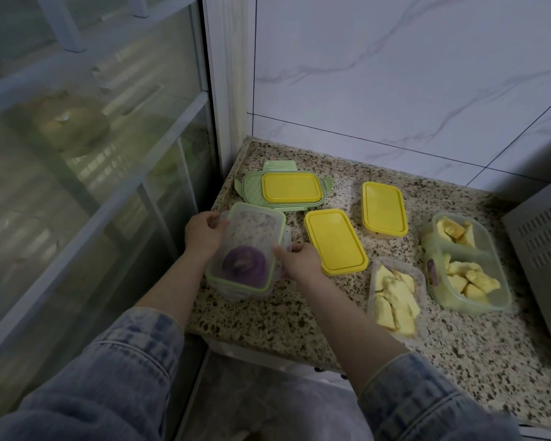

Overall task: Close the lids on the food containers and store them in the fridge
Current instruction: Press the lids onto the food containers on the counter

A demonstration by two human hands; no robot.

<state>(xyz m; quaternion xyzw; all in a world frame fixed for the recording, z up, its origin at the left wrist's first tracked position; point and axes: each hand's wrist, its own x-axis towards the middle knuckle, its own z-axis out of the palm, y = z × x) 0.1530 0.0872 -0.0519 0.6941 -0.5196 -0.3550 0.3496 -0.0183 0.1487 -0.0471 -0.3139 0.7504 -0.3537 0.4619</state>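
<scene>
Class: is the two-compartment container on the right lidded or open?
Open: the two-compartment container has no lid, and its yellow pieces lie exposed.

Speckled granite counter (pixel 458 361), marble wall tiles (pixel 395 74), glass door (pixel 93 154).

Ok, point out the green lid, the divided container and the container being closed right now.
Green lid (pixel 251 185): head view, bare left part of its top.
Divided container (pixel 490 246): head view, right rim.
Container being closed (pixel 255 224): head view, clear lid's middle.
</scene>
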